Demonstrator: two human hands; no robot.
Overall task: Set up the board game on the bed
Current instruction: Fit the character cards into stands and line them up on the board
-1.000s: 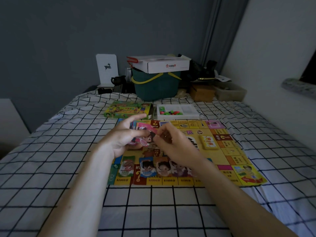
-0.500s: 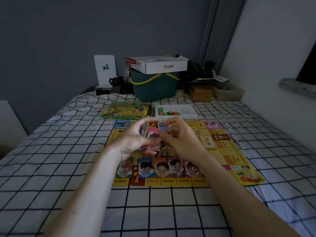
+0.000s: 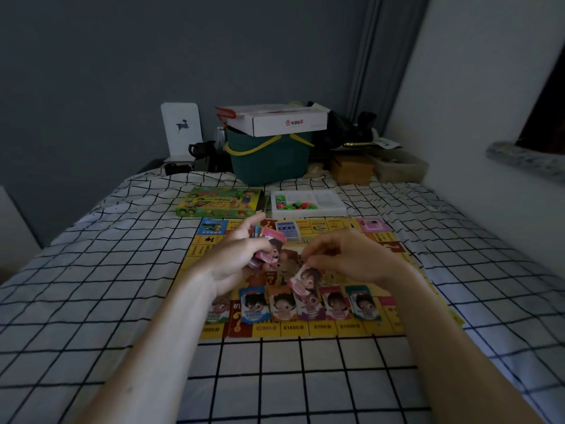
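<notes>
A yellow game board (image 3: 406, 261) lies flat on the checked bedsheet. Over its middle, my left hand (image 3: 241, 255) grips a small stack of character cards (image 3: 270, 244). My right hand (image 3: 351, 258) pinches a single character card (image 3: 305, 278) by its top edge, just above the board's near side. Several character cards (image 3: 282, 306) lie in a row along that near edge. The green game box (image 3: 218, 201) and a white tray of coloured pieces (image 3: 308, 203) sit beyond the board's far edge.
At the head of the bed stand a green basket (image 3: 269, 162) with a white carton (image 3: 275, 120) on top, a white deer card (image 3: 182, 130), dark cups and boxes. A white wall runs along the right. Checked sheet (image 3: 107, 286) spreads left of the board and in front of it.
My right hand has pulled one card off the stack and carried it down and right toward the row of cards. My left hand keeps the stack in about the same place.
</notes>
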